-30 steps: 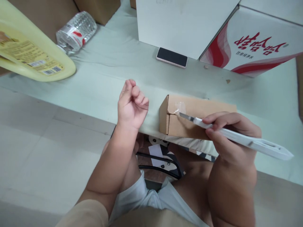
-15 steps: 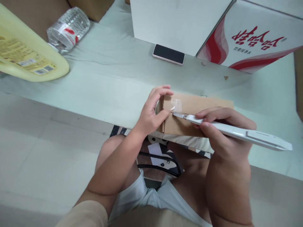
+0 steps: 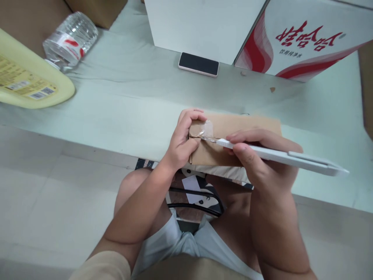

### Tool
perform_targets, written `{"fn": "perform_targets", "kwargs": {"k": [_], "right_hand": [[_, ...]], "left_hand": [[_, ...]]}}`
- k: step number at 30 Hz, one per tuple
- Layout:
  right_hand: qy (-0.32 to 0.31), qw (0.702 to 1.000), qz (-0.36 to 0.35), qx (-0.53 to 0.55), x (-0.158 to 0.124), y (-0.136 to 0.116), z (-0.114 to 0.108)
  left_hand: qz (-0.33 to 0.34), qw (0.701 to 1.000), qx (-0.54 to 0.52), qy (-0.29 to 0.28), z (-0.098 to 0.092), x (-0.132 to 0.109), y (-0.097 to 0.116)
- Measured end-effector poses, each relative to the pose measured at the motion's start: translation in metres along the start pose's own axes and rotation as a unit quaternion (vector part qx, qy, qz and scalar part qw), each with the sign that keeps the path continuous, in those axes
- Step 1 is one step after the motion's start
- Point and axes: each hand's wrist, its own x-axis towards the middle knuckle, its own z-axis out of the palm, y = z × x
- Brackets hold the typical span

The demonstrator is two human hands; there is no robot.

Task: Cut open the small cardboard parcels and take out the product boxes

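Note:
A small brown cardboard box lies at the near edge of the pale green table. My left hand is closed round the box's left end, fingers over the top and thumb on the front. My right hand grips a long white utility knife. Its blade tip touches a strip of clear tape on the box's top left corner.
A black phone lies flat behind the box. A white carton and a red-and-white printed carton stand at the back. At the far left lie a clear water bottle and a yellow jug. My knees are under the table edge.
My left hand went from a loose fist left of the box to holding the box's left end. The knife blade slid left along the top edge to the tape.

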Motion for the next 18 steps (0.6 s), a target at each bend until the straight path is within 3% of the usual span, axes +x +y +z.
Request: {"fn": "perform_targets", "kwargs": {"k": [9, 18], "right_hand": [[0.033, 0.997, 0.059, -0.042, 0.0047, -0.0088, 0.0048], [0.083, 0.994, 0.056, -0.032, -0.0013, -0.0067, 0.0089]], "left_hand": [[0.016, 1.000, 0.025, -0.006, 0.0018, -0.0006, -0.0007], [0.030, 0.998, 0.051, 0.001, 0.0020, -0.0011, -0.0041]]}}
